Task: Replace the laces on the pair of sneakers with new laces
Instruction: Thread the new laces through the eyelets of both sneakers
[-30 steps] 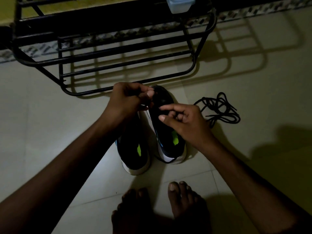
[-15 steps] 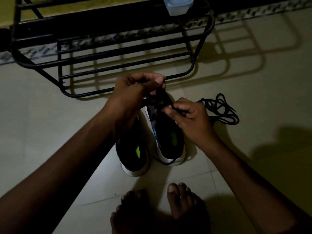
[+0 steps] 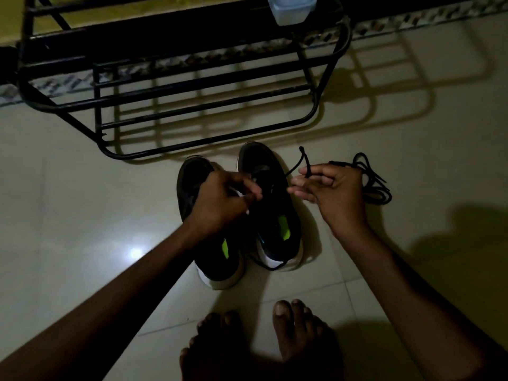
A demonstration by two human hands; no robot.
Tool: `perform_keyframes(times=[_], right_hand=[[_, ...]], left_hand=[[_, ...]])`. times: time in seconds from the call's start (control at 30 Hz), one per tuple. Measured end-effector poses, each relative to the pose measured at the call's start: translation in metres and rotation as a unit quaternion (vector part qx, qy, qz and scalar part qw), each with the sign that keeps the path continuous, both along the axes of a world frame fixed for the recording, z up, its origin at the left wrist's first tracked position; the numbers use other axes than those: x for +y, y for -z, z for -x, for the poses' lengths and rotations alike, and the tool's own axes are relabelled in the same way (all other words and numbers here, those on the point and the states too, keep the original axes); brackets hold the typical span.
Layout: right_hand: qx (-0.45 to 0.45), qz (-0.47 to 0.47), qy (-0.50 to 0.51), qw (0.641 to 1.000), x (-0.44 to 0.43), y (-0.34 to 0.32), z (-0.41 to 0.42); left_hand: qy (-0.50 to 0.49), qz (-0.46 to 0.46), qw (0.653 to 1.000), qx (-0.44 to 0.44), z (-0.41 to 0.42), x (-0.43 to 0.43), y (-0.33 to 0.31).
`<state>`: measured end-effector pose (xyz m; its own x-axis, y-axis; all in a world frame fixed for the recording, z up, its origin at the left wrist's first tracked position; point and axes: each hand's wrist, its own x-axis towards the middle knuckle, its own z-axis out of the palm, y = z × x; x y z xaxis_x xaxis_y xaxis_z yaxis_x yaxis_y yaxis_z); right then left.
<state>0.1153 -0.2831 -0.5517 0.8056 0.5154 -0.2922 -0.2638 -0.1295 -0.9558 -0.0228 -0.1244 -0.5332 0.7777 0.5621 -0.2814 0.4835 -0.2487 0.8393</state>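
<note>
One view only, from the head. On the pale tiled floor (image 3: 82,215), a right-hand black sneaker with a white sole and a neon-green insole patch (image 3: 277,215) stands beside its left-hand twin sneaker (image 3: 192,177), toes toward a black metal shoe rack (image 3: 165,39).

A thin black lace (image 3: 295,166) runs up out of the right-hand sneaker's eyelets to the right hand (image 3: 334,188), whose grip pinches it at the forefinger, the tip poking above. Another length trails round that shoe's heel. The left hand (image 3: 222,200) has its fingers bunched over the eyelet row; it is too dark to tell whether its grip has the lace. A loose tangle of black laces (image 3: 375,185) lies on the floor just beyond the right hand.

I judge the job well short of done. One shoe is mid-lacing or mid-unlacing, the other's lacing is hidden, and old laces cannot be told from new.
</note>
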Motion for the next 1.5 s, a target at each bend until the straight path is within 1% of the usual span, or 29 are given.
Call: perform_keyframes(times=[0.07, 0.13, 0.17, 0.23, 0.3, 0.43, 0.5, 0.6, 0.7, 0.77, 0.93, 1.0, 1.13, 1.27, 1.5], right_hand=[[0.008, 0.000, -0.017, 1.000, 0.001, 0.001, 0.001], [0.006, 0.001, -0.030, 1.000, 0.001, 0.002, 0.003], [0.004, 0.003, -0.033, 0.999, 0.001, 0.003, 0.003], [0.005, 0.008, -0.032, 0.999, 0.000, 0.003, 0.005], [-0.008, 0.026, -0.033, 0.999, 0.000, 0.004, 0.004], [-0.097, 0.078, -0.061, 0.990, 0.001, 0.006, 0.005], [-0.107, 0.084, -0.063, 0.989, 0.002, 0.007, 0.006], [-0.128, 0.101, -0.058, 0.985, 0.002, 0.010, 0.007], [-0.154, 0.107, -0.070, 0.980, 0.001, 0.009, 0.009], [-0.183, 0.110, -0.087, 0.973, 0.001, 0.008, 0.010], [-0.256, 0.105, -0.111, 0.954, 0.004, 0.009, 0.013], [-0.243, 0.108, -0.100, 0.959, 0.008, 0.008, 0.016], [-0.177, 0.098, -0.057, 0.978, 0.012, 0.011, 0.024], [-0.186, 0.107, -0.040, 0.976, 0.011, 0.016, 0.030], [-0.149, 0.088, 0.010, 0.985, 0.006, 0.018, 0.034]], left_hand=[[0.080, -0.088, 0.993, 0.014, 0.006, -0.009, 0.003], [0.116, -0.173, 0.978, -0.001, 0.007, -0.016, 0.009], [0.121, -0.196, 0.973, -0.011, 0.007, -0.019, 0.011], [0.122, -0.220, 0.968, -0.021, 0.007, -0.023, 0.013], [0.121, -0.236, 0.964, -0.010, 0.006, -0.028, 0.014], [0.104, -0.259, 0.960, 0.011, 0.005, -0.038, 0.015], [0.089, -0.245, 0.965, 0.015, 0.003, -0.040, 0.018], [0.060, -0.189, 0.980, 0.002, -0.002, -0.036, 0.024], [0.038, -0.149, 0.988, 0.012, -0.006, -0.033, 0.030], [0.025, -0.135, 0.990, 0.021, -0.009, -0.033, 0.031], [0.041, -0.122, 0.992, -0.010, -0.011, -0.027, 0.031], [0.041, -0.120, 0.992, -0.007, -0.012, -0.026, 0.032], [0.032, -0.117, 0.993, -0.006, -0.013, -0.026, 0.031], [0.029, -0.109, 0.994, -0.010, -0.013, -0.025, 0.030], [0.024, -0.100, 0.995, -0.007, -0.013, -0.027, 0.026]])
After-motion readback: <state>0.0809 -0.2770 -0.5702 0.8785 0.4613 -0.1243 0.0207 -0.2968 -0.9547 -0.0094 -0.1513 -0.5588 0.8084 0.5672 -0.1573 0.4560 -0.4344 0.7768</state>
